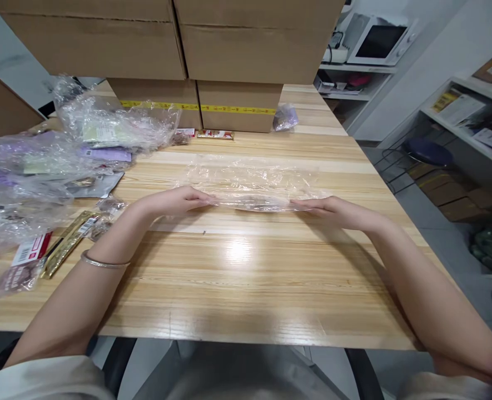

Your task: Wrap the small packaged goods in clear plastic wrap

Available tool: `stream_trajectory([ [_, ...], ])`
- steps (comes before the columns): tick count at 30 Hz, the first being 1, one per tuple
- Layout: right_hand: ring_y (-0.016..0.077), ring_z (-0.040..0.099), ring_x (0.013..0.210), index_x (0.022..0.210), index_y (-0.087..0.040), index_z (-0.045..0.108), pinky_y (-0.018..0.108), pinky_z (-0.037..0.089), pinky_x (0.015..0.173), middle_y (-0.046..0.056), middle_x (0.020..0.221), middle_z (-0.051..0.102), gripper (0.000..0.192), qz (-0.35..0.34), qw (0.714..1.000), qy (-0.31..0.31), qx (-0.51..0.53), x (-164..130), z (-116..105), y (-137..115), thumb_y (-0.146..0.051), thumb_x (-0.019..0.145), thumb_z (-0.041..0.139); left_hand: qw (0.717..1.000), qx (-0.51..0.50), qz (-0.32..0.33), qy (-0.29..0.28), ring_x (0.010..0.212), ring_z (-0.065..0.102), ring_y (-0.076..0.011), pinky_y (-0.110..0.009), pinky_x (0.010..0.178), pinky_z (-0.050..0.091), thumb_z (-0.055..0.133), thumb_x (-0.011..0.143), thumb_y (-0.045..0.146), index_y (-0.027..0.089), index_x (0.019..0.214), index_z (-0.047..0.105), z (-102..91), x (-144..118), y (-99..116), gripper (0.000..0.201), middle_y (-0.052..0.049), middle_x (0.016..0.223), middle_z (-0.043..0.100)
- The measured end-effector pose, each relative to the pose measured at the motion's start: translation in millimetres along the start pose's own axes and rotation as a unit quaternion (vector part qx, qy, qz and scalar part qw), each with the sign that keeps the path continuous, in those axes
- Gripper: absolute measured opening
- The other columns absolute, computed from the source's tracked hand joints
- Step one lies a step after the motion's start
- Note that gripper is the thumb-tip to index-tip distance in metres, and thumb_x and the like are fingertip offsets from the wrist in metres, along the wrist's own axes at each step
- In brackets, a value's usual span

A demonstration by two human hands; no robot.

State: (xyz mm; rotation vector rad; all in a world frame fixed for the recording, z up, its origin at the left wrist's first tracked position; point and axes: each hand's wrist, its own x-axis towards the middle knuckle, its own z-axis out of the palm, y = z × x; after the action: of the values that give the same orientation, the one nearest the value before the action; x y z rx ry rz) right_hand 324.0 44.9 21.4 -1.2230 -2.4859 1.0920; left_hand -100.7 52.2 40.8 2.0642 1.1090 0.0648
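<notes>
A clear plastic bag [254,178] lies spread across the wooden table [237,289], its near edge rolled or folded and slightly raised. My left hand [183,200] pinches that near edge at the left end, with a bangle on the wrist. At the right end my right hand [325,206] is closed on the same edge, fingers pointing inward. The plastic stretches between both hands and is see-through, so what, if anything, is inside cannot be made out.
Crumpled clear plastic packages [33,166] heap on the left, beside a gold wrapped stick packet [69,244] and a red-and-white labelled packet [25,261]. Cardboard boxes [233,105] stack at the back. A small gold-red packet [215,134] lies before them. A microwave [377,39] stands on shelves.
</notes>
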Motion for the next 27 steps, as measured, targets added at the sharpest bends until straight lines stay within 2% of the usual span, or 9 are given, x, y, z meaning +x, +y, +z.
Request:
stream_trajectory([
  [3,0.0272,0.055,0.132,0.122,-0.037,0.072,0.047,0.041,0.116,-0.004,0.138,0.062,0.041,0.058,0.996,-0.036,0.049,-11,-14,-9,-0.059,0.094,0.051,0.997,-0.062,-0.031,-0.016,0.122,0.062,-0.0245,-0.037,0.104,0.046,0.056,0.091,0.054,0.033,0.120,0.072,-11.2,-9,0,0.039,0.000,0.128,0.069],
  [6,0.0277,0.065,0.118,0.116,-0.033,0.075,0.045,0.051,0.105,0.001,0.126,0.070,0.045,0.119,0.982,-0.062,0.134,-17,-22,-1,-0.063,0.089,0.056,0.994,-0.092,-0.054,-0.016,0.112,0.066,-0.0245,-0.034,0.096,0.050,0.059,0.087,0.056,0.030,0.108,0.078,-17.1,-14,-5,0.038,-0.002,0.116,0.075],
  [10,0.0281,0.068,0.105,0.103,-0.026,0.080,0.042,0.055,0.092,0.007,0.114,0.075,0.049,0.165,0.976,0.021,0.142,-17,-27,21,-0.067,0.079,0.066,0.992,-0.063,-0.087,0.064,0.079,0.067,-0.0201,-0.027,0.070,0.051,0.059,0.084,0.059,0.022,0.090,0.079,-16.4,-10,-10,0.042,-0.004,0.087,0.076],
  [13,0.0268,0.068,0.097,0.097,-0.024,0.080,0.037,0.055,0.081,0.009,0.109,0.075,0.054,0.174,0.973,0.093,0.119,-15,-27,30,-0.070,0.073,0.069,0.987,-0.057,-0.086,0.126,0.067,0.061,-0.0162,-0.023,0.060,0.046,0.059,0.082,0.059,0.018,0.089,0.075,-10.5,-3,-10,0.044,-0.002,0.072,0.069],
  [15,0.0236,0.067,0.084,0.096,-0.022,0.079,0.034,0.054,0.069,0.009,0.103,0.076,0.058,0.194,0.969,0.104,0.117,-13,-24,32,-0.073,0.070,0.069,0.984,-0.059,-0.079,0.148,0.061,0.057,-0.0142,-0.022,0.056,0.043,0.059,0.082,0.059,0.017,0.085,0.072,-5.1,3,-11,0.044,-0.001,0.066,0.064],
  [19,0.0148,0.055,0.057,0.084,-0.020,0.073,0.029,0.043,0.051,0.004,0.070,0.068,0.060,0.230,0.961,0.110,0.105,-10,-19,40,-0.077,0.065,0.069,0.985,-0.062,-0.073,0.144,0.052,0.054,-0.0138,-0.023,0.052,0.041,0.056,0.084,0.061,0.017,0.080,0.067,2.5,13,-20,0.045,0.001,0.056,0.055],
  [23,0.0145,0.052,0.054,0.071,-0.021,0.063,0.029,0.039,0.051,0.002,0.061,0.060,0.057,0.253,0.960,0.124,0.002,-12,-23,52,-0.077,0.066,0.069,0.979,0.081,-0.091,0.166,0.066,0.062,-0.0182,-0.027,0.064,0.046,0.054,0.088,0.054,0.022,0.106,0.071,3.0,14,-27,0.041,-0.002,0.070,0.065],
  [25,0.0209,0.059,0.064,0.080,-0.021,0.064,0.033,0.044,0.058,0.006,0.072,0.066,0.054,0.242,0.947,0.171,-0.125,-14,-27,48,-0.074,0.072,0.065,0.947,0.200,-0.096,0.231,0.087,0.065,-0.0239,-0.033,0.078,0.049,0.055,0.089,0.044,0.023,0.122,0.066,5.5,12,-20,0.041,-0.008,0.095,0.070],
  [27,0.0312,0.064,0.086,0.097,-0.019,0.066,0.045,0.050,0.075,0.014,0.093,0.069,0.049,0.179,0.915,0.253,-0.260,-17,-27,33,-0.064,0.080,0.058,0.903,0.289,-0.061,0.314,0.111,0.061,-0.0306,-0.042,0.094,0.046,0.054,0.089,0.032,0.020,0.133,0.060,13.1,10,-6,0.046,-0.015,0.122,0.064],
])
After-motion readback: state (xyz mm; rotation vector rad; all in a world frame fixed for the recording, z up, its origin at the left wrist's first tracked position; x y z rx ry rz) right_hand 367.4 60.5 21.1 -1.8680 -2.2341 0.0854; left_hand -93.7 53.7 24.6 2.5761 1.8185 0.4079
